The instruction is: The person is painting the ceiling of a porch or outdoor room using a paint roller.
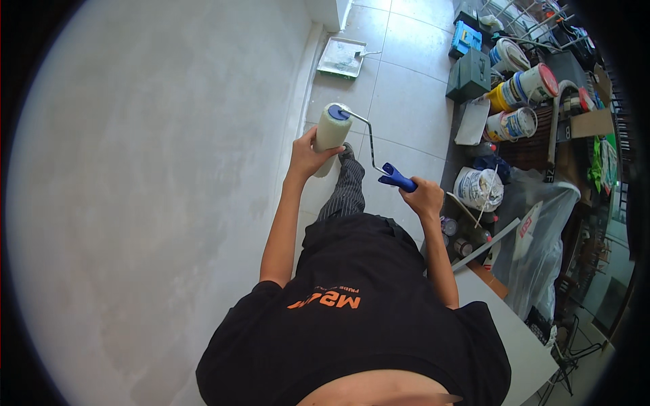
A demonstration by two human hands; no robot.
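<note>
A paint roller spans the space between my hands, its pale fluffy sleeve (332,130) tilted upward with a blue end cap facing away. My left hand (310,154) is wrapped round the lower part of that sleeve. From the cap a bent metal rod (370,139) runs right and down to a blue plastic handle (396,178). The end of this handle sits in my closed right hand (424,198). Past the roller, a white paint tray (340,57) lies on the floor beside the wall, with a small flat tool (365,53) resting across its right rim.
A patchy grey-white wall (169,169) fills the left. Pale tiles (406,88) cover the floor. Along the right stand several paint buckets (511,124), a dark green box (468,74), a blue case (465,38) and clear plastic sheeting (542,237). A white board (504,338) is near my right elbow.
</note>
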